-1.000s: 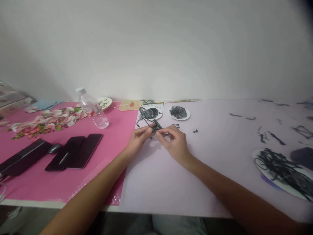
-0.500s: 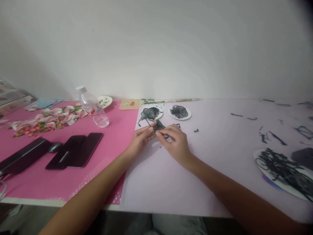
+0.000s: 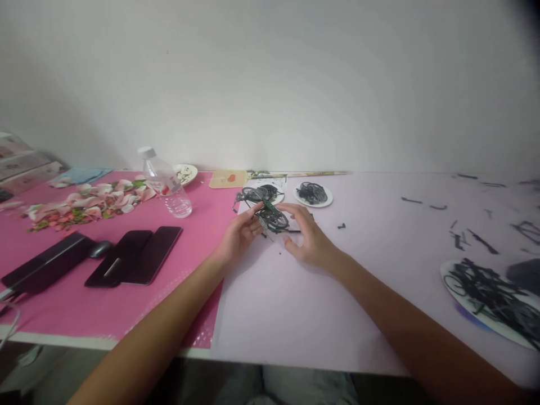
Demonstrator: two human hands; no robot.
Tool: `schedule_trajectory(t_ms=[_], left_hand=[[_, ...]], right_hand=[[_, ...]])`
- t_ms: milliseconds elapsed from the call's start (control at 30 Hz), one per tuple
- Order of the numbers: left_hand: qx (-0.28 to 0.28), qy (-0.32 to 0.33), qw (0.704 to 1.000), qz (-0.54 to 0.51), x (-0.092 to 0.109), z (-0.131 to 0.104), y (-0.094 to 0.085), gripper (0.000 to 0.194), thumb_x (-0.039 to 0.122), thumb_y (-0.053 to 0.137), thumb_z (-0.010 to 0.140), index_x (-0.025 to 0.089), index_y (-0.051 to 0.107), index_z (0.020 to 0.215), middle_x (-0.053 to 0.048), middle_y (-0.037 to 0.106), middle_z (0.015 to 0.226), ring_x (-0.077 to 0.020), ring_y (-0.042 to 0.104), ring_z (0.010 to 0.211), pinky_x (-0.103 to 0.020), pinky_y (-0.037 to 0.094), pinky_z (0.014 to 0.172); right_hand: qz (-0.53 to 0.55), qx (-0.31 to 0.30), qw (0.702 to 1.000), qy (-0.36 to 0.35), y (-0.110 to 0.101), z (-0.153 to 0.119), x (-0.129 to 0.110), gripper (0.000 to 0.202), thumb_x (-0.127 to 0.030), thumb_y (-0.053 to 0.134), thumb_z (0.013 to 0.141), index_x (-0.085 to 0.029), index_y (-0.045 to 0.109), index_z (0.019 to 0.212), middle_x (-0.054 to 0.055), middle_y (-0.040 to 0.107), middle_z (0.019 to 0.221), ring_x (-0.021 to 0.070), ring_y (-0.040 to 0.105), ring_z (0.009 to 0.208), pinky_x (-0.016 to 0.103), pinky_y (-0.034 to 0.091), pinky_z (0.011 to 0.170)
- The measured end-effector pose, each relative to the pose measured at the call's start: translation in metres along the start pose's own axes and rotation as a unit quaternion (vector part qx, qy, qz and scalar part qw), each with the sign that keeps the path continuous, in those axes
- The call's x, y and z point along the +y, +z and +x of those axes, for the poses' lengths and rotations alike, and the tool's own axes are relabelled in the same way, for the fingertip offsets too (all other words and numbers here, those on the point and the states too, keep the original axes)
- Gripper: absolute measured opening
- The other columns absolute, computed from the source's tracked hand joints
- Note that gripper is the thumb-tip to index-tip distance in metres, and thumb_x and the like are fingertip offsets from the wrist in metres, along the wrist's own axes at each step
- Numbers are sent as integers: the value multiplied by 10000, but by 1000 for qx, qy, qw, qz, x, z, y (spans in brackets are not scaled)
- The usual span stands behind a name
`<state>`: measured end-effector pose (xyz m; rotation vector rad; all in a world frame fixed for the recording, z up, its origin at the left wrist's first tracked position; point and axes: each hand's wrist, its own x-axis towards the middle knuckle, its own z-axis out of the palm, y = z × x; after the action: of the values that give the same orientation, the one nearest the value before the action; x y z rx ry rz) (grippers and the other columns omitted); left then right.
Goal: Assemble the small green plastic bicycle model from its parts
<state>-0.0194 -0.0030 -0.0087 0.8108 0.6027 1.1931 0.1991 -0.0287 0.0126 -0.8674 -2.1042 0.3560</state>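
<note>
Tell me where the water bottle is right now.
In the head view, the water bottle lies tilted on the pink mat, left of both hands, between the pink flowers and the small dark model they hold.

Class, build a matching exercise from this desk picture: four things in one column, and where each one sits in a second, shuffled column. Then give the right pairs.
Things
1. clear plastic water bottle with a white cap
2. two flat black phones
3. small dark wire-spoked wheel model
4. large white plate of black plastic scraps

Places
A. between the left hand and right hand
B. far right edge of the pale table
C. lying side by side on the pink mat, near the front
D. standing at the back of the pink mat, beside pink petals

Pairs: 1-D, 2-C, 3-A, 4-B
</note>
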Motion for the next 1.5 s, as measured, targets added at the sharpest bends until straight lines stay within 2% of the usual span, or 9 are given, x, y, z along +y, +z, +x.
schedule_trajectory(t_ms=[167,367,567,767,933,1067,1267,1500], left_hand=[[-2,1,1000,-2,1,2,-2,555,424,751,849,177,688,1342,-98,754,1076,-234,709,1055,-379,486,1040],[-13,7,1000,7,1,3,-2,481,402,754,861,175,727,1284,-96,771,1048,-234,725,1025,-372,497,1010],[-19,23,999,38,4,0,1,431,401,789,838,170,772,1202,-149,739,1256,-291,714,1113,-439,461,1064],[-29,40,997,53,6,-1,1,342,398,796,830,159,808,1074,-167,712,1316,-316,711,1131,-469,476,1064],[-22,31,998,51,6,0,-1,404,384,799,826,152,783,1156,-175,706,1324,-316,743,1059,-476,511,1026],[-14,28,999,44,5,1,-2,411,380,813,809,144,784,1145,-180,714,1306,-316,752,1036,-495,508,1047],[-21,29,998,46,5,0,-1,456,389,791,834,150,758,1222,-176,710,1314,-318,734,1084,-490,510,1049],[-37,30,997,53,5,-1,-1,412,396,761,864,154,766,1198,-169,706,1323,-313,714,1116,-462,513,1030]], right_hand=[[-7,19,999,25,6,-2,2,593,-165,621,907,-295,490,1471,90,608,1427,280,590,1284,483,523,1066],[-4,42,999,30,8,-2,2,534,-145,606,920,-291,544,1430,76,673,1354,253,671,1162,462,553,1031],[-4,50,999,21,9,-2,4,521,-138,600,918,-283,566,1417,67,704,1310,242,696,1133,439,572,1009],[-6,53,998,25,10,-3,5,525,-146,614,919,-289,571,1422,63,707,1318,241,702,1136,434,575,1015],[-9,57,998,16,10,-3,4,518,-146,608,925,-287,571,1422,67,705,1316,236,698,1147,418,575,1018],[-10,56,998,18,10,-3,3,513,-148,603,929,-286,570,1422,71,702,1317,240,693,1162,423,577,1021],[-10,56,998,7,10,-3,1,522,-134,590,930,-290,559,1428,75,701,1310,244,688,1168,441,573,1030],[-12,59,998,5,12,-4,-2,518,-123,592,924,-276,554,1417,85,697,1300,245,682,1172,442,574,1028]])
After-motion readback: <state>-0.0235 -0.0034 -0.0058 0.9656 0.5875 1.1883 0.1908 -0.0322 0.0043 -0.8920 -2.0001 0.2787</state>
